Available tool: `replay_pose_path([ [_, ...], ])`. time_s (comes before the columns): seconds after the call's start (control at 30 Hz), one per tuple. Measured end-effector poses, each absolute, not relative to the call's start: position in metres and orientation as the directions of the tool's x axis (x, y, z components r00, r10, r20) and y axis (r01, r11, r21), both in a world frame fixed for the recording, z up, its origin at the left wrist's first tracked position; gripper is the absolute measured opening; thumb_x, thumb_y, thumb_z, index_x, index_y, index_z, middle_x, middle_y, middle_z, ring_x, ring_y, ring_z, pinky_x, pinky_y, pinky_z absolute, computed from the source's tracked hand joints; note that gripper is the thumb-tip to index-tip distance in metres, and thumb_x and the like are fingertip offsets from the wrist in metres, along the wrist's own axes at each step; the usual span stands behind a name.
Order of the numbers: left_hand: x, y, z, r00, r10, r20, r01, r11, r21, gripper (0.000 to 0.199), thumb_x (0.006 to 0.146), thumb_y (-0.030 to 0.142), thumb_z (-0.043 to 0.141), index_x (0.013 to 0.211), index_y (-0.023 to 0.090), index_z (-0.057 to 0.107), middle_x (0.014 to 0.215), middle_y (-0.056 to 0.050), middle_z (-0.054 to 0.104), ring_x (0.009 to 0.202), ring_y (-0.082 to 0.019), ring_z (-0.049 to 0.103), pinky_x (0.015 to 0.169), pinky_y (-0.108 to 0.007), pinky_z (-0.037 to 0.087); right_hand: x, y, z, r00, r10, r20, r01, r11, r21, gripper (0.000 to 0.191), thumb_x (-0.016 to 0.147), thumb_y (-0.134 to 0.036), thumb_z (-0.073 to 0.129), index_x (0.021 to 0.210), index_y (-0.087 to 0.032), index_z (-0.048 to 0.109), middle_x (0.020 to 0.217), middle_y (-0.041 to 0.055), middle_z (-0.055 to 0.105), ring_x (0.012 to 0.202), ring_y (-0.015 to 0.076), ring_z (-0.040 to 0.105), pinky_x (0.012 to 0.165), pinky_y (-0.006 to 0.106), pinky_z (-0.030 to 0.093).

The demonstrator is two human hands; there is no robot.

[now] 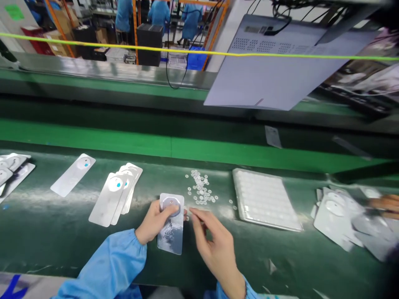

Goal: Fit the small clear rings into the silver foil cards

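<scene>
A rounded grey-white plate [171,238] with a round part near its top is held upright by my left hand [157,220], thumb on the round part. Beside its right edge is my right hand [215,241], thumb and forefinger nearly together at a small pale thing too small to make out. Small clear rings [201,187] lie scattered beyond my hands. To the left, a fanned stack of similar plates [107,201] shows blue dots on the round parts, and a single plate [70,178] lies farther left.
A white tray [264,199] in clear wrap sits right of the rings. More plates [335,211] lie at the far right, near another person's hand [386,205]. Plates [14,166] are piled at far left. A grey panel [262,66] hangs above; a yellow-green cord crosses the view.
</scene>
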State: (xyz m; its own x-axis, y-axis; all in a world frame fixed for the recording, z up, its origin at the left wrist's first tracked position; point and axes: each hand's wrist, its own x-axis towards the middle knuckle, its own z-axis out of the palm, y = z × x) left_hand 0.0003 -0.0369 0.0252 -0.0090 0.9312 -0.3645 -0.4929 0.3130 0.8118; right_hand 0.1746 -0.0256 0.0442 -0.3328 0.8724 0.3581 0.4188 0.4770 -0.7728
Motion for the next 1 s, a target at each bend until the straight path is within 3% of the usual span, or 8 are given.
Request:
replay_pose_path([
  [0.13,0.004,-0.041,0.024,-0.022,0.955,-0.295,-0.383,0.265,0.885,0.030,0.081,0.043,0.078,0.078,0.013,0.073,0.076,-0.003,0.071,0.074,-0.017,0.064,0.068,-0.025,0.048,0.165,-0.019,0.032,-0.488,0.767,0.417,0.415,0.624,-0.662,0.036,0.103,-0.012,0.046,0.128,-0.024,0.067,0.114,0.0103,0.068,0.097,0.0190,0.070,0.082,0.029,0.059],
  [0.2,0.004,-0.042,0.021,-0.020,0.935,-0.354,-0.399,0.318,0.860,0.031,0.078,0.044,0.080,0.083,0.013,0.075,0.079,-0.004,0.072,0.076,-0.019,0.064,0.070,-0.026,0.048,0.164,-0.017,0.025,-0.487,0.763,0.425,0.431,0.633,-0.643,0.033,0.103,-0.012,0.049,0.128,-0.023,0.067,0.113,0.0104,0.067,0.096,0.0187,0.069,0.081,0.029,0.059],
  [0.33,0.003,-0.045,0.012,-0.077,0.853,-0.516,-0.472,0.425,0.772,0.033,0.075,0.047,0.076,0.084,0.015,0.078,0.084,-0.005,0.074,0.087,-0.023,0.066,0.077,-0.030,0.050,0.164,-0.013,0.023,-0.458,0.775,0.434,0.429,0.621,-0.656,0.022,0.102,-0.016,0.055,0.117,-0.022,0.070,0.104,0.0081,0.069,0.093,0.0192,0.070,0.081,0.030,0.060],
  [0.53,0.004,-0.047,0.004,-0.152,0.814,-0.560,-0.466,0.441,0.767,0.030,0.073,0.046,0.078,0.077,0.016,0.076,0.085,-0.005,0.075,0.097,-0.027,0.066,0.085,-0.033,0.049,0.160,-0.014,0.024,-0.436,0.824,0.362,0.438,0.545,-0.715,0.018,0.104,-0.021,0.050,0.107,-0.022,0.068,0.100,0.0077,0.068,0.092,0.0198,0.068,0.080,0.032,0.059],
  [0.6,0.004,-0.046,0.004,-0.179,0.803,-0.568,-0.471,0.437,0.766,0.028,0.073,0.044,0.078,0.077,0.017,0.074,0.088,-0.005,0.076,0.100,-0.028,0.066,0.087,-0.033,0.050,0.156,-0.014,0.024,-0.391,0.869,0.304,0.408,0.460,-0.789,0.019,0.104,-0.026,0.049,0.100,-0.021,0.067,0.097,0.0078,0.066,0.090,0.0196,0.066,0.076,0.031,0.057],
  [0.7,0.004,-0.045,0.007,-0.201,0.789,-0.580,-0.492,0.431,0.757,0.026,0.076,0.044,0.076,0.078,0.018,0.073,0.092,-0.006,0.077,0.101,-0.028,0.069,0.087,-0.033,0.053,0.154,-0.014,0.027,-0.285,0.954,0.090,0.194,0.150,-0.969,0.021,0.102,-0.039,0.055,0.093,-0.021,0.062,0.081,0.0025,0.059,0.063,0.0132,0.057,0.051,0.025,0.047],
  [0.83,0.003,-0.043,0.020,0.010,0.800,-0.599,-0.614,0.478,0.628,0.034,0.078,0.048,0.075,0.088,0.015,0.074,0.091,-0.011,0.079,0.080,-0.030,0.075,0.069,-0.038,0.059,0.197,-0.022,0.038,-0.049,0.990,-0.133,-0.097,-0.137,-0.986,0.032,0.088,-0.052,0.073,0.092,-0.022,0.062,0.067,-0.0029,0.049,0.050,0.0096,0.043,0.041,0.022,0.032],
  [1.0,0.001,-0.042,0.032,0.094,0.808,-0.581,-0.632,0.499,0.593,0.043,0.079,0.047,0.078,0.103,0.011,0.076,0.102,-0.016,0.079,0.079,-0.031,0.077,0.062,-0.033,0.059,0.369,-0.068,0.022,0.399,0.889,-0.224,0.096,-0.284,-0.954,0.030,0.067,-0.052,0.082,0.088,-0.032,0.074,0.075,0.0088,0.061,0.061,0.0190,0.060,0.054,0.042,0.043],
])
